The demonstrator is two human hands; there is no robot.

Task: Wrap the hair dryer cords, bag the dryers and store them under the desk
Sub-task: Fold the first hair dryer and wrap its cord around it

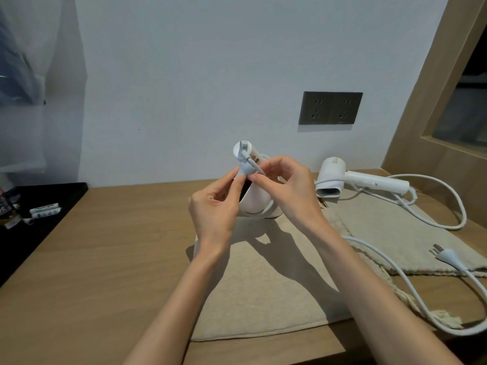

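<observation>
Left hand (213,206), right hand (292,191), fingers (271,162) round plug (245,168).

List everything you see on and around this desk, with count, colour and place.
held dryer: one, white, centre, between the hands
plug: one, white, above held dryer
second dryer: one, white, lying at right
loose cord: one, white, looping across the right side
loose plug: one, white, on right cloth
cloths: two, beige, on desk
desk: one, wood
socket panel: one, dark grey, wall
tray: one, black, left
left hand: pinches plug
right hand: pinches plug
</observation>
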